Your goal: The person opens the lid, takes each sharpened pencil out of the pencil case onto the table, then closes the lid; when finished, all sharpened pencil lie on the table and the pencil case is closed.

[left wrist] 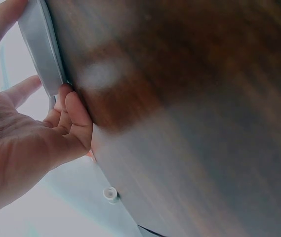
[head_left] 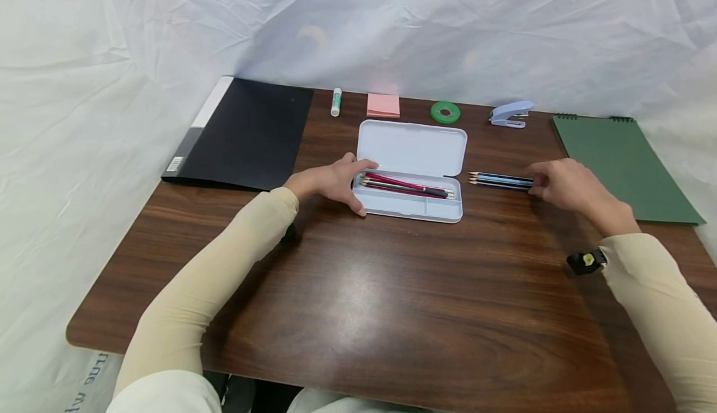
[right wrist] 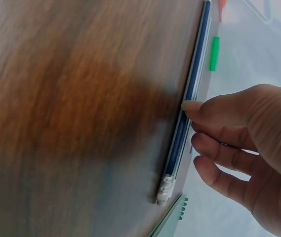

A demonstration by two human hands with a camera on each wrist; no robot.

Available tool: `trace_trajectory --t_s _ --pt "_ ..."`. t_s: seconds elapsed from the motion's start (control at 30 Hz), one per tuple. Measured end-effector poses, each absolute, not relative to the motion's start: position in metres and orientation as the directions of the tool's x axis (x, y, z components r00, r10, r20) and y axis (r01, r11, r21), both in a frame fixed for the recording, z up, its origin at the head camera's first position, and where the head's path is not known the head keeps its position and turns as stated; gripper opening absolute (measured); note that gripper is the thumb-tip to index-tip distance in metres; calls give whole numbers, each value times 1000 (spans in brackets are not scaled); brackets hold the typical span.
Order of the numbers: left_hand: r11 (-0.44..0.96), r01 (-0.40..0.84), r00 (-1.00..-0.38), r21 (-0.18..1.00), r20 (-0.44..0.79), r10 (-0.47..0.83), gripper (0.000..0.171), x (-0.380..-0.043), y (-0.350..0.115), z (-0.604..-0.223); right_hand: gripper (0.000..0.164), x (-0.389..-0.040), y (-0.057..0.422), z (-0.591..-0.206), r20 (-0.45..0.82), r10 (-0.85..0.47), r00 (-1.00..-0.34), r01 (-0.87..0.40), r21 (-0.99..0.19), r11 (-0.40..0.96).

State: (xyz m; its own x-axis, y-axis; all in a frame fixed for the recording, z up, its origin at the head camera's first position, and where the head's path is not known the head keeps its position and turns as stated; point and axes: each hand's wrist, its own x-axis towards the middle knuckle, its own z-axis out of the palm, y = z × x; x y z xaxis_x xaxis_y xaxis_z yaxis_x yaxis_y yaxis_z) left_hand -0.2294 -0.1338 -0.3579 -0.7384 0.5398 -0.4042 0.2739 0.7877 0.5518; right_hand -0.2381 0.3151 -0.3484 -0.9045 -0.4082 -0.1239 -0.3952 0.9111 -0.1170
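A white pencil case [head_left: 411, 212] lies with its lid [head_left: 411, 147] raised back. Red and dark pencils [head_left: 400, 185] and a pen lie in its rear compartment. My left hand [head_left: 338, 183] grips the case's left end, thumb at the front edge and fingers toward the hinge; the left wrist view shows the case's side [left wrist: 44, 44] between them. To the right of the case lie several blue and black striped pencils [head_left: 495, 180], points facing left. My right hand [head_left: 566, 183] pinches them toward their eraser end; in the right wrist view the thumb touches a dark blue pencil [right wrist: 192, 74].
A black folder [head_left: 252, 130] lies at the left. Along the back edge sit a glue stick [head_left: 336, 102], pink sticky notes [head_left: 383, 105], green tape [head_left: 445, 112] and a light blue stapler [head_left: 510, 114]. A green spiral notebook [head_left: 627, 164] is beyond my right hand.
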Motion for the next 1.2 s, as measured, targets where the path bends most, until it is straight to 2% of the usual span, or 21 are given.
trace_trajectory --t_s 0.13,0.3,0.63,1.0,1.2 --pt "788 274 -739 550 -404 539 102 -229 -134 -358 31 -237 309 -346 -61 -434 -899 -423 -135 896" --pt "789 280 -741 547 -399 540 102 -230 -134 -358 37 -235 292 -340 30 -479 -877 -477 -172 862" --pt "793 280 -740 541 -405 537 102 -230 -133 -358 38 -233 232 -331 187 -572 -799 -602 -264 754" --pt "799 271 -744 537 -410 527 102 -230 -134 -357 48 -232 169 -332 94 -667 -739 -653 -341 676" --pt "805 262 -743 532 -422 520 101 -231 -135 -357 47 -233 144 -338 48 -707 -705 -665 -388 638"
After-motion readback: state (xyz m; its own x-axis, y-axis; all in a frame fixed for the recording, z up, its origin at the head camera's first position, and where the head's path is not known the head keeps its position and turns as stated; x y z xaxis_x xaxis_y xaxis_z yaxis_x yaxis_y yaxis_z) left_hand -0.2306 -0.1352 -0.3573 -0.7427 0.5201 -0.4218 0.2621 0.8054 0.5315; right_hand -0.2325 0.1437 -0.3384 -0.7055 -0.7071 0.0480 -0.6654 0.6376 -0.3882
